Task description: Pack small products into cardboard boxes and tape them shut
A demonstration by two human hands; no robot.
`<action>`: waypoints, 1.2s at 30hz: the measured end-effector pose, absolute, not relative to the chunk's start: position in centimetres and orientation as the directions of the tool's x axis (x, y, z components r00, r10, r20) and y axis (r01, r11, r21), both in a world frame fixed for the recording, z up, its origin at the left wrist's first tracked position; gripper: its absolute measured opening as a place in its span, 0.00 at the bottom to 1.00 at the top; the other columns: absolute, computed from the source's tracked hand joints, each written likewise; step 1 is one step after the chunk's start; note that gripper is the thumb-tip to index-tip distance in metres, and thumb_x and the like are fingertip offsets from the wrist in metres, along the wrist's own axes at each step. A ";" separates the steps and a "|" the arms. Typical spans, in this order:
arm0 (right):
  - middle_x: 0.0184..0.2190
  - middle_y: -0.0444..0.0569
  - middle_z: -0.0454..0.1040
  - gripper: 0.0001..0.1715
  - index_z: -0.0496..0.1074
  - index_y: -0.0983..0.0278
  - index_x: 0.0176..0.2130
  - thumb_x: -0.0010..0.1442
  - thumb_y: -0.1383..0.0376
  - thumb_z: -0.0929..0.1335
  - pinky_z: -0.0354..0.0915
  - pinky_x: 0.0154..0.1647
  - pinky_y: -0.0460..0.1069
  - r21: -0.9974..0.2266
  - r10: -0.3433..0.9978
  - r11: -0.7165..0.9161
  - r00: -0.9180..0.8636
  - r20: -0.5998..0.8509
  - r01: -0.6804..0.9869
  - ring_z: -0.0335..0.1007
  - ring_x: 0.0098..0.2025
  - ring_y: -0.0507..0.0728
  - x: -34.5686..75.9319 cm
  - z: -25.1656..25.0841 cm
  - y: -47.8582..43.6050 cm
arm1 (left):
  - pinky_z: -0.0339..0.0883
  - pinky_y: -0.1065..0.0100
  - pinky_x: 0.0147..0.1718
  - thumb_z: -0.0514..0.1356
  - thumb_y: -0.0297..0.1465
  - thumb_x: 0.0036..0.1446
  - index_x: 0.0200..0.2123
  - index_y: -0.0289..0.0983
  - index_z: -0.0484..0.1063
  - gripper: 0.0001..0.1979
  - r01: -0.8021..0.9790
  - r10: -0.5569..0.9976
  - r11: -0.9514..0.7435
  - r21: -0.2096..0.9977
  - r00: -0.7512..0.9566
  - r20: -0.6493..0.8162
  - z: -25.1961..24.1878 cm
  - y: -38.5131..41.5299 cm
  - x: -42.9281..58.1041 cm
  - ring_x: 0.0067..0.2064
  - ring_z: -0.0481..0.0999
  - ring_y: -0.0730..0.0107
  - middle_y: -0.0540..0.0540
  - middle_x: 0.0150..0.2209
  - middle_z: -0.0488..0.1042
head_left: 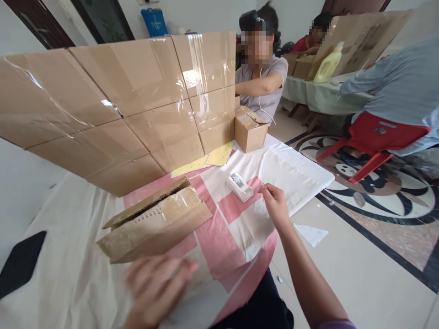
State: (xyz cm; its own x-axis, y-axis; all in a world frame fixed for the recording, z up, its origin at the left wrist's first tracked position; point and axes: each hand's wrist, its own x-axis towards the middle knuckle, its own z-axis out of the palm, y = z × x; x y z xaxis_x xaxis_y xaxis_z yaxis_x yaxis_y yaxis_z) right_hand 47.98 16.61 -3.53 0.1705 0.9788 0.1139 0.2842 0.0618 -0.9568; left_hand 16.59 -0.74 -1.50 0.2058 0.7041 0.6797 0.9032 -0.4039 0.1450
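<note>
My right hand [276,203] hovers over the table's right edge, its thumb and fingertips pinched together. Whatever is between them, if anything, is too small to make out. Just left of these fingertips lies a small white oblong object [240,186] with a dark printed or window-like panel on top. My left hand [159,285] is smeared by motion at the near edge, its fingers partly curled. Nearest to it is a brown cardboard box [161,224], lying low with a dark gap along its top. Both hands are apart from these things.
A wall of taped cardboard boxes [137,109] stands along the table's far side. Yellow paper sheets [219,154] lie at its foot, beside a smaller carton [252,132]. A person [274,75] sits behind it. To the right is a red plastic stool [387,132]; a black flat object [22,262] lies left.
</note>
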 end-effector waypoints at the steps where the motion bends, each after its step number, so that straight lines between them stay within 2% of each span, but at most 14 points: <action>1: 0.20 0.40 0.58 0.18 0.70 0.63 0.25 0.61 0.55 0.65 0.51 0.30 0.50 -0.959 0.986 0.025 0.151 0.070 0.281 0.53 0.25 0.52 48.6 -3.3 17.2 | 0.69 0.56 0.52 0.70 0.24 0.56 0.47 0.52 0.80 0.18 0.860 0.627 -0.503 0.091 0.290 0.723 -2.3 0.1 19.4 0.43 0.77 0.60 0.51 0.39 0.82; 3: 0.20 0.40 0.58 0.16 0.74 0.63 0.27 0.59 0.56 0.65 0.51 0.30 0.50 -0.963 0.996 -0.014 0.087 0.010 0.268 0.54 0.26 0.52 49.1 -2.8 18.2 | 0.67 0.53 0.56 0.64 0.22 0.60 0.53 0.45 0.79 0.20 0.810 0.568 -0.586 0.022 0.391 0.724 -3.4 3.2 24.8 0.49 0.76 0.55 0.45 0.48 0.83; 5: 0.20 0.40 0.59 0.17 0.77 0.64 0.30 0.58 0.55 0.65 0.52 0.30 0.50 -0.969 0.999 -0.042 0.025 -0.037 0.244 0.55 0.26 0.52 49.1 -2.2 19.1 | 0.65 0.49 0.60 0.62 0.25 0.64 0.63 0.47 0.73 0.25 0.823 0.701 -0.566 0.054 0.445 0.557 -4.2 7.8 28.9 0.59 0.73 0.50 0.44 0.63 0.75; 7: 0.19 0.40 0.58 0.18 0.79 0.65 0.32 0.56 0.55 0.66 0.51 0.29 0.49 -0.967 0.991 -0.119 -0.028 -0.128 0.226 0.54 0.25 0.51 48.7 -1.7 20.0 | 0.65 0.45 0.61 0.66 0.38 0.63 0.70 0.43 0.65 0.33 0.864 0.823 -0.479 0.153 0.382 0.421 -4.8 12.6 31.1 0.68 0.65 0.40 0.37 0.72 0.63; 8: 0.18 0.39 0.57 0.18 0.79 0.66 0.32 0.55 0.55 0.67 0.50 0.27 0.49 -0.957 0.979 -0.181 -0.048 -0.196 0.226 0.52 0.24 0.51 48.6 -1.4 20.4 | 0.63 0.43 0.63 0.68 0.45 0.60 0.72 0.39 0.61 0.41 0.883 0.868 -0.420 0.209 0.324 0.377 -5.1 14.7 31.5 0.72 0.59 0.36 0.34 0.74 0.58; 9: 0.18 0.38 0.56 0.18 0.79 0.66 0.33 0.54 0.55 0.67 0.48 0.26 0.49 -0.940 0.962 -0.245 -0.062 -0.266 0.237 0.50 0.23 0.50 48.4 -1.1 20.8 | 0.60 0.42 0.66 0.69 0.48 0.58 0.73 0.38 0.58 0.46 0.893 0.900 -0.369 0.256 0.274 0.340 -5.5 16.4 31.6 0.74 0.55 0.36 0.33 0.75 0.55; 13: 0.17 0.36 0.51 0.15 0.79 0.68 0.33 0.54 0.59 0.69 0.43 0.23 0.47 -0.869 0.898 -0.371 -0.110 -0.426 0.328 0.44 0.21 0.48 48.1 -0.3 22.5 | 0.56 0.46 0.69 0.65 0.53 0.59 0.75 0.40 0.53 0.48 0.881 0.934 -0.298 0.367 0.191 0.301 -7.2 19.3 30.9 0.77 0.50 0.43 0.40 0.77 0.51; 19: 0.16 0.33 0.45 0.14 0.77 0.70 0.34 0.62 0.61 0.67 0.40 0.20 0.46 -0.784 0.740 -0.524 -0.278 -0.612 0.332 0.36 0.18 0.46 47.9 0.1 24.7 | 0.60 0.49 0.67 0.67 0.48 0.57 0.76 0.41 0.51 0.49 0.868 0.934 -0.304 0.393 0.191 0.302 -7.8 18.9 30.4 0.76 0.53 0.46 0.43 0.77 0.51; 22: 0.16 0.32 0.44 0.16 0.76 0.70 0.34 0.65 0.61 0.67 0.41 0.20 0.46 -0.713 0.650 -0.569 -0.307 -0.695 0.409 0.36 0.18 0.46 47.5 1.2 25.3 | 0.63 0.50 0.66 0.68 0.46 0.56 0.76 0.41 0.50 0.50 0.844 0.938 -0.297 0.446 0.169 0.304 -7.7 18.9 30.3 0.75 0.54 0.48 0.42 0.77 0.52; 25: 0.16 0.33 0.46 0.13 0.71 0.66 0.28 0.62 0.63 0.71 0.41 0.20 0.46 -0.711 0.673 -0.517 -0.287 -0.682 0.477 0.38 0.18 0.46 46.6 2.6 25.5 | 0.64 0.51 0.65 0.67 0.44 0.57 0.76 0.40 0.49 0.50 0.826 0.935 -0.307 0.472 0.170 0.312 -7.5 18.9 30.1 0.74 0.56 0.48 0.41 0.77 0.53; 30: 0.14 0.35 0.48 0.23 0.60 0.61 0.19 0.50 0.64 0.77 0.40 0.22 0.47 -0.729 0.786 -0.370 -0.225 -0.576 0.576 0.41 0.20 0.46 45.3 4.1 24.6 | 0.63 0.50 0.64 0.65 0.46 0.60 0.75 0.40 0.52 0.45 0.818 0.925 -0.327 0.472 0.175 0.337 -6.7 18.4 29.9 0.73 0.58 0.47 0.38 0.75 0.56; 36: 0.15 0.36 0.50 0.29 0.55 0.60 0.19 0.47 0.56 0.77 0.42 0.24 0.48 -0.740 0.814 -0.354 -0.202 -0.545 0.572 0.41 0.21 0.46 47.2 4.4 21.0 | 0.63 0.48 0.63 0.64 0.49 0.61 0.75 0.39 0.52 0.46 0.805 0.940 -0.306 0.509 0.170 0.297 -6.3 18.4 29.8 0.72 0.59 0.45 0.36 0.74 0.58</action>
State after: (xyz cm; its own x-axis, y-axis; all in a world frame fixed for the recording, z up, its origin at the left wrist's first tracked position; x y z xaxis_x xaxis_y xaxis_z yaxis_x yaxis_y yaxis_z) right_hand 47.22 20.96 4.40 -0.2023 0.8136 -0.5451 0.5717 -0.3539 -0.7403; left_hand 29.78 18.38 -6.28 0.1697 0.9398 0.2968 0.8045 -0.3060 0.5090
